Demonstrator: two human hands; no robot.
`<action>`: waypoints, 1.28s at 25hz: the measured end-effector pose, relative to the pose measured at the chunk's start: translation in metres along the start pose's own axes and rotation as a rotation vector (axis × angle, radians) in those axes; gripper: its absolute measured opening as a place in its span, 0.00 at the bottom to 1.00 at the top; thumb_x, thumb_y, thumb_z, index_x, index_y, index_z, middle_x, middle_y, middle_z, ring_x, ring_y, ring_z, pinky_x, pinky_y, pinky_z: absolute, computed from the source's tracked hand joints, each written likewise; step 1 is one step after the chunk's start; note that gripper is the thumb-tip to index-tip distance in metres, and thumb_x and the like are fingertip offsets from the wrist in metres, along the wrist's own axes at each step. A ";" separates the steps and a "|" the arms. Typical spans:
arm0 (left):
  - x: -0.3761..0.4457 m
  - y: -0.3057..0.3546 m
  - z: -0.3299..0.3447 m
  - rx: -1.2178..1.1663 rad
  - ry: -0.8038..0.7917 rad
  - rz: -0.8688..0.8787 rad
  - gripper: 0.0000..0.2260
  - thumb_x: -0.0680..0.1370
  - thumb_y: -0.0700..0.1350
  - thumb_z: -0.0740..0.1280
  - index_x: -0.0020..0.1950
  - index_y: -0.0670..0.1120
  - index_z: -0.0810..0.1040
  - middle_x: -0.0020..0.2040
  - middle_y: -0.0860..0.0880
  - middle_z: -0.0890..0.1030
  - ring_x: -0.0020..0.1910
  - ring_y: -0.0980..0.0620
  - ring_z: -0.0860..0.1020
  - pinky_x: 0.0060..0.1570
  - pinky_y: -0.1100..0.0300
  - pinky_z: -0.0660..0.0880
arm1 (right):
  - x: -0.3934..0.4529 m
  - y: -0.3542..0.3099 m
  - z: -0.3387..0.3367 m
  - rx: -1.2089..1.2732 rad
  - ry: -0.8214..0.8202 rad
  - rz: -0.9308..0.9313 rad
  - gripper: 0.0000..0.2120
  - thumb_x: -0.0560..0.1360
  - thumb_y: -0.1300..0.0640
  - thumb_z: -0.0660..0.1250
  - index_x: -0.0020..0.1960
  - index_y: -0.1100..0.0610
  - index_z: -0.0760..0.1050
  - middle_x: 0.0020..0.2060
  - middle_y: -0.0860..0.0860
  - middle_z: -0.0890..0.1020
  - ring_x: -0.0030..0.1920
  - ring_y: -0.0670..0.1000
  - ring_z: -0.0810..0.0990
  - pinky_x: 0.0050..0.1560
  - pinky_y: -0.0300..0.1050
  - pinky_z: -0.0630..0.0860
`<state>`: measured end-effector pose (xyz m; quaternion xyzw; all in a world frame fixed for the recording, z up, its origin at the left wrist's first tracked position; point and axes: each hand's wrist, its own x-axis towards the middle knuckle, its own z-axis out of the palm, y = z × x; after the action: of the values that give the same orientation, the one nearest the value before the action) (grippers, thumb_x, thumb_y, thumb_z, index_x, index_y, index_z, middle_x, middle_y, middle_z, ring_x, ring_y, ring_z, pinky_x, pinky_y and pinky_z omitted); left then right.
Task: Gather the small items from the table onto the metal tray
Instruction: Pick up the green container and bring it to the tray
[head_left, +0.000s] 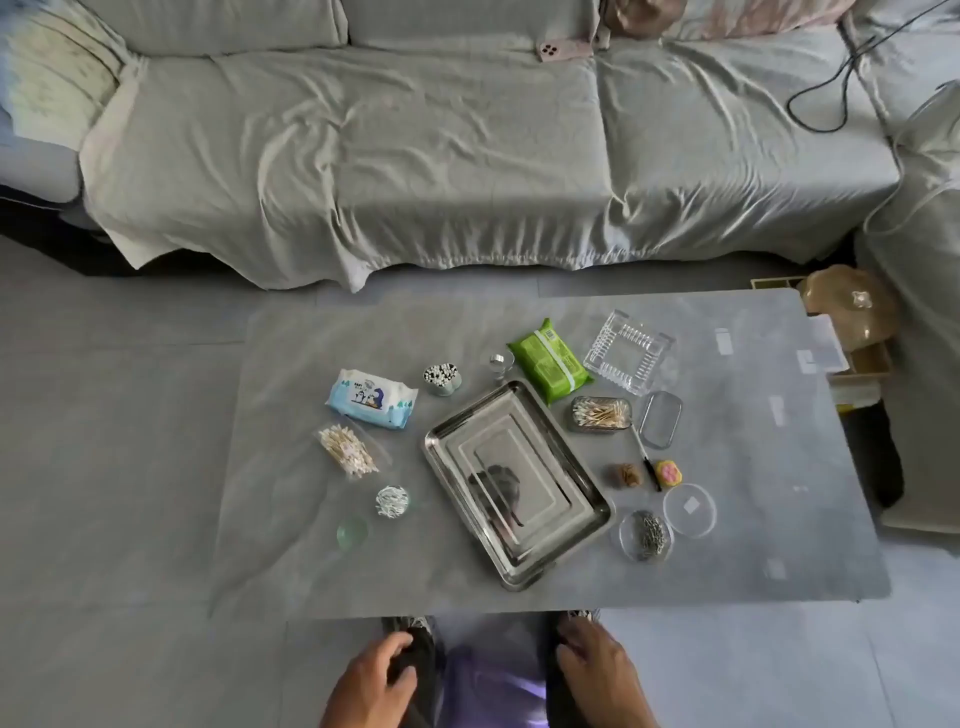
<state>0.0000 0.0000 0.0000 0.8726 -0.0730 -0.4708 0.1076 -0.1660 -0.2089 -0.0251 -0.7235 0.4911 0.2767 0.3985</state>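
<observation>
An empty metal tray (514, 480) lies tilted in the middle of the grey table (727, 545). Left of it are a blue wipes pack (371, 397), a bag of cotton swabs (348, 451), a dish of silver clips (392, 501) and a jar of swabs (441, 378). Right of it are a green wipes pack (550, 359), a box of swabs (601, 414), a dish of paper clips (645, 535), a pink eraser (668, 473) and a small brown item (627, 474). My left hand (371, 680) and right hand (597, 670) rest on my knees below the table edge, holding nothing.
A clear glass ashtray (626, 353) sits at the back right, with a clear lid (661, 419) and a round lid (689, 509) nearby. A small glass cup (500, 364) and a green glass disc (352, 531) also lie on the table. A covered sofa (467, 156) stands beyond.
</observation>
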 end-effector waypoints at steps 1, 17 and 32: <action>0.025 0.008 0.007 -0.022 0.047 0.075 0.20 0.71 0.53 0.66 0.63 0.53 0.78 0.60 0.52 0.80 0.60 0.53 0.79 0.59 0.64 0.70 | 0.024 -0.005 0.006 0.005 0.026 -0.087 0.13 0.74 0.54 0.66 0.57 0.51 0.79 0.58 0.49 0.80 0.57 0.53 0.80 0.56 0.41 0.72; 0.338 0.043 0.162 0.291 0.571 0.912 0.17 0.71 0.48 0.65 0.57 0.50 0.83 0.65 0.48 0.80 0.64 0.47 0.78 0.57 0.50 0.73 | 0.330 0.003 0.131 -0.403 0.688 -0.706 0.19 0.73 0.48 0.64 0.63 0.51 0.76 0.68 0.53 0.76 0.68 0.59 0.73 0.65 0.56 0.65; 0.354 0.044 0.188 0.440 0.686 0.866 0.18 0.64 0.50 0.65 0.54 0.52 0.77 0.57 0.50 0.79 0.51 0.46 0.79 0.41 0.53 0.78 | 0.347 0.009 0.156 -0.465 0.846 -0.701 0.14 0.71 0.45 0.60 0.53 0.46 0.77 0.60 0.47 0.79 0.59 0.55 0.79 0.53 0.49 0.63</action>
<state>0.0347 -0.1459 -0.3749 0.8675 -0.4793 -0.0491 0.1240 -0.0496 -0.2484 -0.3857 -0.9580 0.2659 -0.0834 0.0671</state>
